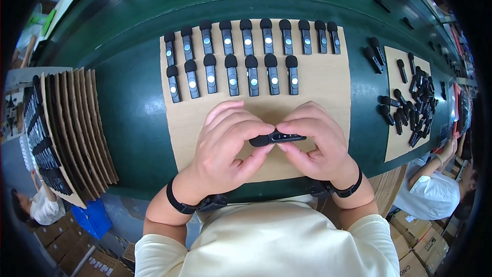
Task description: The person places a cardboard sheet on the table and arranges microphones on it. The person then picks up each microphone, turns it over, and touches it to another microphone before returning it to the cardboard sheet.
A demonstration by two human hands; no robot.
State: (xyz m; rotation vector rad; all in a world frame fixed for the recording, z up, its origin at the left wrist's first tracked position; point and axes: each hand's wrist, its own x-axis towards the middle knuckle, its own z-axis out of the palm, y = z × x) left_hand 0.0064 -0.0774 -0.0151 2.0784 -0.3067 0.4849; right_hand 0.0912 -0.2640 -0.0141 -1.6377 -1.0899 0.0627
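Between my two hands lies a small black clip-on microphone (278, 137) with a foam cap, held sideways over the cardboard sheet (322, 84). My left hand (230, 141) pinches its foam-capped end between thumb and forefinger. The body's other end is gripped by the thumb and forefinger of my right hand (316, 138). Beyond my hands, similar black microphones (247, 40) lie in two rows on the sheet, foam caps pointing away from me. The nearer row (251, 78) is shorter and stops right of the middle.
A stack of cardboard sheets (82, 123) bearing microphones stands at the left. On the right, a heap of loose microphones (420, 102) covers another cardboard piece (397, 141). More lie scattered along the green table (128, 97). Other people sit at far left (46, 205) and far right (433, 187).
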